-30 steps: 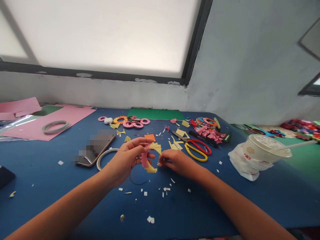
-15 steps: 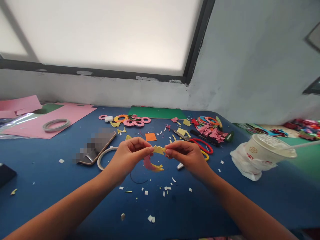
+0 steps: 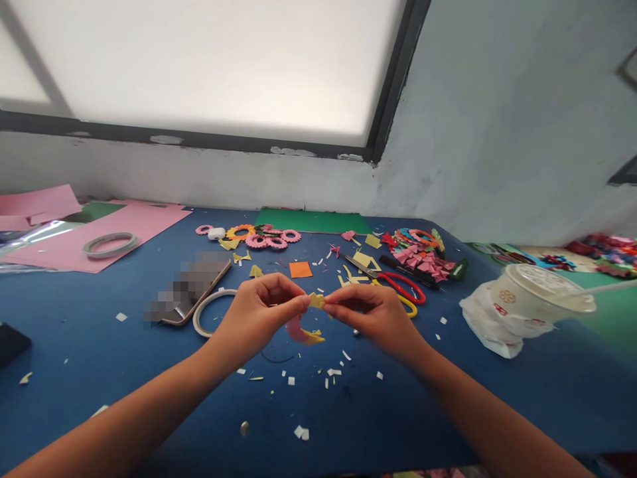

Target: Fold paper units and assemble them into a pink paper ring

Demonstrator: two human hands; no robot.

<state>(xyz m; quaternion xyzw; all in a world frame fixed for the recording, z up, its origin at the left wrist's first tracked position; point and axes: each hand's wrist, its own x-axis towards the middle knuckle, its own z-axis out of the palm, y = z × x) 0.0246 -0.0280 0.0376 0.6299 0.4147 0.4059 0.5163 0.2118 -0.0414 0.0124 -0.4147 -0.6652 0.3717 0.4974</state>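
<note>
Between my two hands, above the table, is a curved pink-and-yellow paper ring piece (image 3: 302, 333) with a jagged yellow edge. My left hand (image 3: 263, 312) pinches its upper yellow part between thumb and fingers. My right hand (image 3: 371, 311) pinches the same yellow paper from the other side, fingertips close to the left ones. Its pink and yellow lower end hangs below my left fingers, and part of the piece is hidden behind them. Red-and-yellow-handled scissors (image 3: 402, 285) lie just beyond my right hand. A roll of white tape (image 3: 200, 318) rests beside my left wrist.
A phone (image 3: 199, 292) lies left of the tape. Folded paper rings (image 3: 275, 243), an orange square (image 3: 300, 269) and a pile of pink pieces (image 3: 421, 260) lie farther back. A lidded cup (image 3: 535, 302) stands at right. Paper scraps (image 3: 301, 433) dot the blue table (image 3: 398, 411).
My right fingertips have moved slightly left along the yellow paper, closer to my left fingers, so less of it shows between them. The view has shifted a little.
</note>
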